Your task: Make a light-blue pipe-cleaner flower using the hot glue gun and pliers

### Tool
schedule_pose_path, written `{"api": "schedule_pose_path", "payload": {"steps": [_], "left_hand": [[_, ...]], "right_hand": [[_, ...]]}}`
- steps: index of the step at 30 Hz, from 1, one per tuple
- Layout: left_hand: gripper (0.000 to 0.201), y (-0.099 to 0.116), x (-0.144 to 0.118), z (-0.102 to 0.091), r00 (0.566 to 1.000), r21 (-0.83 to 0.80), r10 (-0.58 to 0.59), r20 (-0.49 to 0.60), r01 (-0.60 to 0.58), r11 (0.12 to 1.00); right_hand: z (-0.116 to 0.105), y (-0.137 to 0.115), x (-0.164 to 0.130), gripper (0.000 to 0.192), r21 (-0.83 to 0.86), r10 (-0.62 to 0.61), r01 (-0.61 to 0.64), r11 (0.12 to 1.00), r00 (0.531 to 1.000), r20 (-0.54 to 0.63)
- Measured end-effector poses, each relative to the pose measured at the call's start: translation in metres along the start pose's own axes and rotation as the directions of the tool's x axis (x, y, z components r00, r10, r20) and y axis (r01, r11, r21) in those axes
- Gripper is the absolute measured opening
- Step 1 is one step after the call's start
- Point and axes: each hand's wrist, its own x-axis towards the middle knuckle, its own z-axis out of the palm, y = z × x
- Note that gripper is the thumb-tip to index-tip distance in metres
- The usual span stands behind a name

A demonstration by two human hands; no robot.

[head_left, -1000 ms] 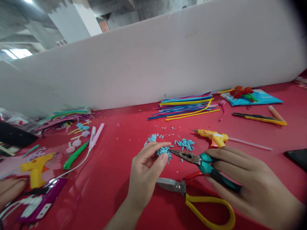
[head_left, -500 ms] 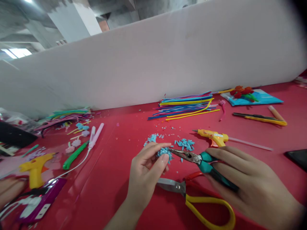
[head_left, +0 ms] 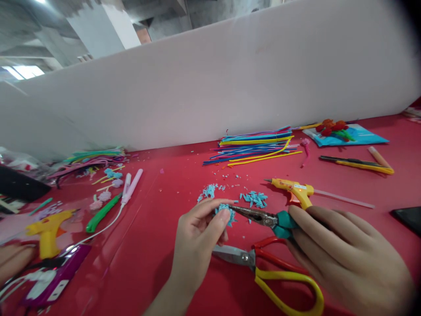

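Observation:
Between thumb and fingers, my left hand (head_left: 200, 239) pinches a fuzzy light-blue cluster (head_left: 230, 216) of small pointed pieces. My right hand (head_left: 348, 252) is closed round the teal handles of long-nose pliers (head_left: 259, 216), whose tips touch the top of the cluster. Whether the jaws grip a piece is too small to tell. Just beyond the hands lie a pile of cut light-blue pieces (head_left: 255, 199) and a heap of blue fluff (head_left: 209, 190). Scissors (head_left: 241, 256) with red and yellow handles rest beneath my hands, partly covered.
A yellow glue gun (head_left: 299, 188) lies to the right, with a utility knife (head_left: 357, 163) behind it. Bundled pipe cleaners (head_left: 253, 147) are by the wall. To the left are a curling iron (head_left: 130, 186), a purple power strip (head_left: 61, 276) and another person's hand (head_left: 16, 261) near a second glue gun (head_left: 49, 235).
The plier handles have drawn closer together, and my right hand has closed further round them. My left hand has shifted slightly left with the blue cluster.

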Motion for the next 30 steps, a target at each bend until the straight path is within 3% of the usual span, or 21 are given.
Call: {"api": "schedule_pose_path", "payload": {"steps": [5, 9, 14, 19, 30], "left_hand": [[0.024, -0.001, 0.003, 0.000, 0.998, 0.001, -0.055, 0.028, 0.055, 0.999], [0.019, -0.003, 0.006, -0.001, 1.000, -0.053, 0.013, 0.003, -0.013, 0.999], [0.018, -0.005, 0.008, 0.000, 0.998, -0.189, 0.057, 0.012, -0.054, 0.980], [0.018, -0.004, 0.007, 0.002, 0.996, -0.266, 0.083, 0.016, -0.076, 0.961], [0.019, -0.005, 0.006, 0.005, 0.993, -0.234, 0.114, 0.022, -0.105, 0.966]], "right_hand": [[0.000, 0.000, 0.003, 0.014, 0.028, 0.006, -0.007, 1.000, 1.000, 0.026], [-0.001, 0.001, 0.010, 0.005, 0.189, 0.148, -0.147, 0.971, 0.989, 0.006], [-0.002, 0.003, 0.012, 0.008, 0.425, 0.285, -0.275, 0.862, 0.958, 0.041], [0.002, 0.002, 0.009, 0.009, 0.420, 0.289, -0.279, 0.863, 0.956, 0.041], [0.001, 0.000, 0.009, 0.004, 0.394, 0.283, -0.271, 0.878, 0.959, 0.028]]}}
